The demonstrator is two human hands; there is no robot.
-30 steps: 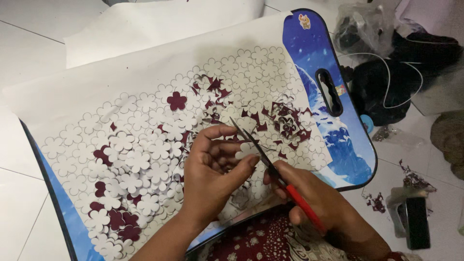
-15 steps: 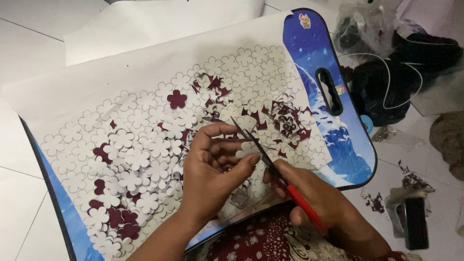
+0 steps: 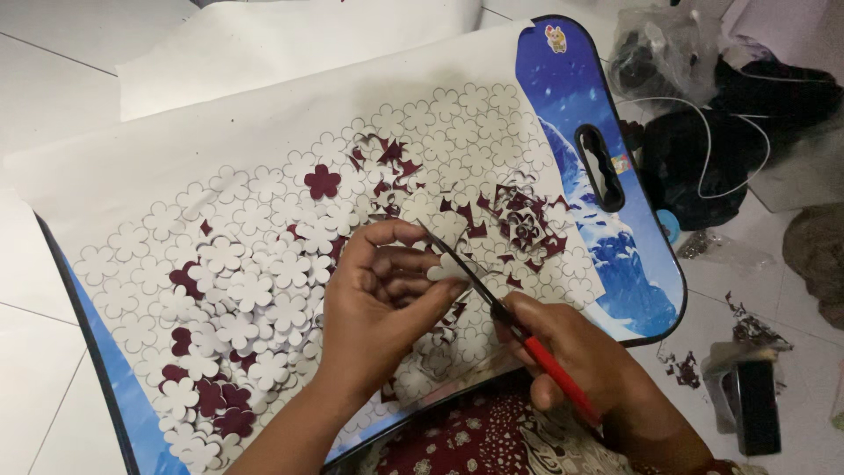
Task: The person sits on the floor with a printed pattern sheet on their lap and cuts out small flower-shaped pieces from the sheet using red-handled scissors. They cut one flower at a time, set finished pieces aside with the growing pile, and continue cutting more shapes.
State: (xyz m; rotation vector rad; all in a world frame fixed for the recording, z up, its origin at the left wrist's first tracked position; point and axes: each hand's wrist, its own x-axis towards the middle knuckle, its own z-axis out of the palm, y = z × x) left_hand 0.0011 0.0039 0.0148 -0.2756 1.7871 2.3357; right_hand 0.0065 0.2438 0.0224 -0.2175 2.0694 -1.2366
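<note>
1. A small white flower-shaped paper cutout [image 3: 446, 267] is pinched between the thumb and fingertips of the left hand [image 3: 380, 295], just above the lap board.
2. The cutout is seen as pale, with rounded petals; its edge meets the dark blades of the scissors [image 3: 505, 312].
3. The scissors, with a red handle, are gripped by the right hand [image 3: 576, 352], whose fingers are closed around the handle.
4. Beneath both hands a large white sheet [image 3: 220, 149] is spread, covered with outlined flower shapes [image 3: 251, 290]; some are lifted, and maroon flowers [image 3: 322, 181] and maroon scraps [image 3: 519, 220] are scattered among them.
5. The sheet is laid on a blue board [image 3: 607, 255] with a dark slot handle.
6. How far the blades are parted cannot be told, since they are seen as one thin line.
7. The scissor handle loops are hidden inside the right hand, and both forearms are cut off by the lower edge.
8. The dark objects on the floor at the right cannot be made out clearly.
</note>
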